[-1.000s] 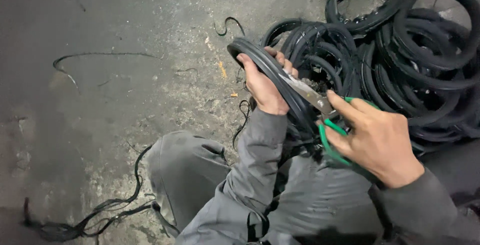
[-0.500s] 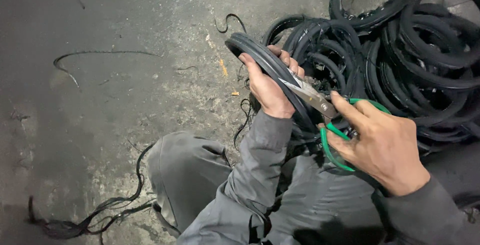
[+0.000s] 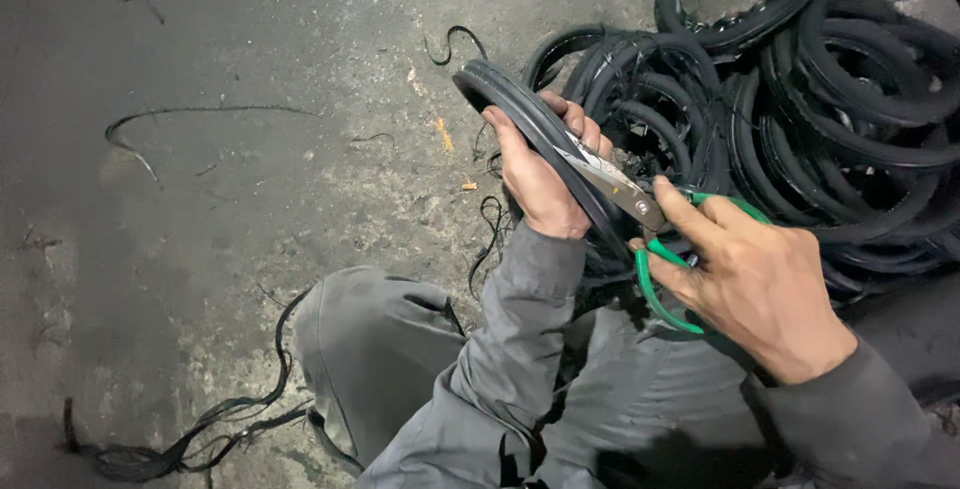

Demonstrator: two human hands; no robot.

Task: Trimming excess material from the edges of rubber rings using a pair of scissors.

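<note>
My left hand [image 3: 540, 174] grips a black rubber tyre strip [image 3: 505, 97] that curves up and to the left from my fist. In my right hand [image 3: 755, 274] is a pair of scissors with green handles [image 3: 655, 284]. Their metal blades [image 3: 600, 174] lie along the strip just beside my left fingers, nearly closed on its edge. Both grey sleeves reach in from the bottom of the view, over my grey-trousered knee [image 3: 365, 349].
A large heap of black tyres and rubber rings [image 3: 830, 89] fills the upper right. Thin black rubber trimmings lie on the concrete floor at lower left [image 3: 190, 444] and upper left [image 3: 190, 114]. Small orange scraps [image 3: 440, 134] dot the floor.
The scissors have slid further up along the rubber strip toward my left fingers. The strip and my left hand have stayed almost still.
</note>
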